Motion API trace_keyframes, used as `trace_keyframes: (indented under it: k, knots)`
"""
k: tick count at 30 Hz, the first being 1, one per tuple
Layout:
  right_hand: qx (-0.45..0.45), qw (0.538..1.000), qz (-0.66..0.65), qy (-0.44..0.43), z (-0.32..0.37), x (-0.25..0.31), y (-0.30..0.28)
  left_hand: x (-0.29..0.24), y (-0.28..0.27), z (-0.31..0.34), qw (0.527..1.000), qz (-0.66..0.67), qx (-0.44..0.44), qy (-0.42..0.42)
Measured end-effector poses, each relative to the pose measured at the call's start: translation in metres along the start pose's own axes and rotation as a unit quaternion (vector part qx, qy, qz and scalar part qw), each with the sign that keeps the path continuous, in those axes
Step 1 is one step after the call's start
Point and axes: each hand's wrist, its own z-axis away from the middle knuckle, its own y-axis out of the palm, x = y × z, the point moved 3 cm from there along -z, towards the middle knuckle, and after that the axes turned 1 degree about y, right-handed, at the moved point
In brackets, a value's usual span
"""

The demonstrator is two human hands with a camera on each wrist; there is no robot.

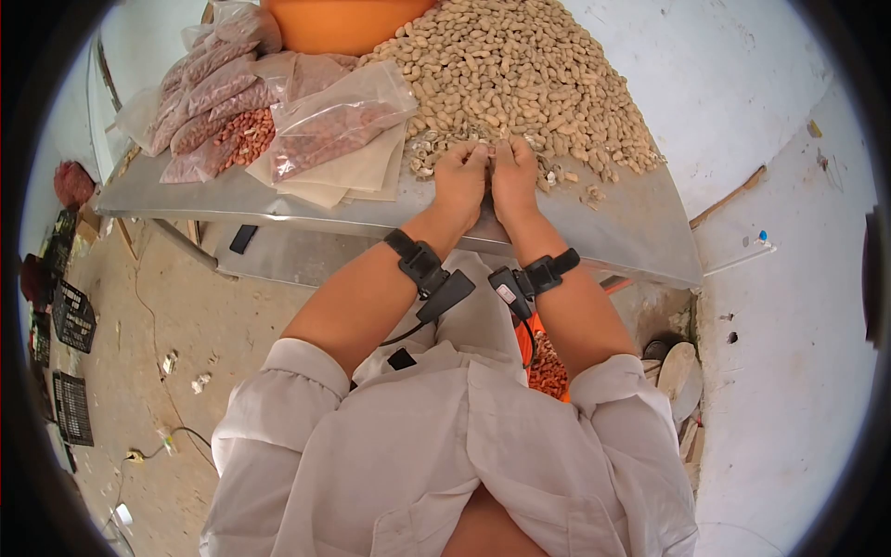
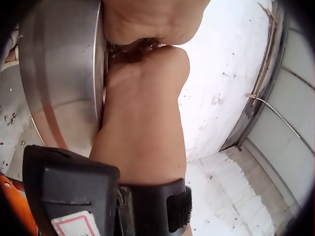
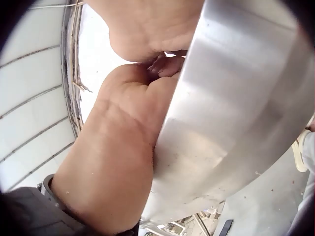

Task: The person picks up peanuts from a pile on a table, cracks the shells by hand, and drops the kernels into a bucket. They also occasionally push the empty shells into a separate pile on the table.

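My left hand [image 1: 459,181] and right hand [image 1: 516,178] meet over the front edge of the metal table [image 1: 594,218]. Thumbs and fingertips of both are pinched together around a small peanut [image 1: 491,150], mostly covered by the fingers. Just beyond them rises a large heap of unshelled peanuts [image 1: 520,74]. Broken shells [image 1: 425,153] lie beside the left fingers. Both wrist views look up from below, with the heels of the hands close together and the table side next to them; the fingertips are hidden there.
Left on the table are filled bags of red kernels [image 1: 209,88], loose kernels [image 1: 245,136] and a part-filled clear bag [image 1: 343,121] on flat sheets [image 1: 367,172]. An orange basin [image 1: 343,23] stands behind. Below, red kernels [image 1: 548,367] fill an orange container near my legs. A white wall [image 1: 789,278] bounds the right.
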Motion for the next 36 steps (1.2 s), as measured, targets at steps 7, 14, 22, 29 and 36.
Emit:
trace_keyframes:
  k: [7, 14, 22, 29, 36]
  knots:
    - [0.050, 0.992, -0.114, 0.033, 0.008, 0.020, -0.002, -0.005, -0.003, -0.001, 0.994, 0.082, 0.061, -0.028]
    - [0.034, 0.980, 0.143, -0.136, 0.008, 0.032, -0.005, -0.005, -0.007, -0.002, 0.983, 0.157, 0.029, -0.090]
    - [0.011, 0.937, 0.235, -0.260, 0.003, 0.044, -0.003, -0.003, -0.009, -0.005, 0.968, 0.219, 0.014, -0.125]
    - [0.016, 0.913, 0.352, -0.206, -0.022, 0.037, -0.053, -0.005, -0.004, -0.002, 0.983, 0.150, 0.039, -0.100]
    - [0.026, 0.953, 0.243, -0.180, -0.002, 0.031, -0.104, -0.012, 0.005, 0.001, 0.985, 0.049, 0.120, -0.113]
